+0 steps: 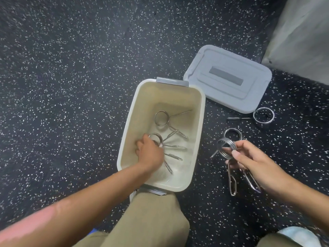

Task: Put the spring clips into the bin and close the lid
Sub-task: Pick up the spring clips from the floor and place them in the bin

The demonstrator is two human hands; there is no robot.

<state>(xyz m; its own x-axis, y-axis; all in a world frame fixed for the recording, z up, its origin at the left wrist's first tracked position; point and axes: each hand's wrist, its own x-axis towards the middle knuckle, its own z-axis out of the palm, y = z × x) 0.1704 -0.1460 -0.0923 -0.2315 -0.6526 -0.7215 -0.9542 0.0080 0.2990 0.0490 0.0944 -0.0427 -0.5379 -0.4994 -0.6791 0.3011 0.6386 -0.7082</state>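
Observation:
An open cream bin (pixel 200 122) stands on the speckled floor. Its grey lid (pixel 227 79) lies flat on the floor to the bin's right, behind it. Inside the bin lies one metal spring clip (pixel 162 118), and my left hand (pixel 149 152) reaches in, fingers closed on the coils of further clips (pixel 157 139) near the bottom. To the right of the bin, my right hand (pixel 249 161) holds up spring clips (pixel 227 148) by their coils, handles hanging down. Another spring clip (pixel 263 115) lies on the floor below the lid.
My knee in khaki trousers (pixel 153 214) presses against the bin's near edge. A pale grey block or wall (pixel 302 36) fills the upper right corner. Dark speckled rubber floor (pixel 71 68) stretches to the left and behind the bin.

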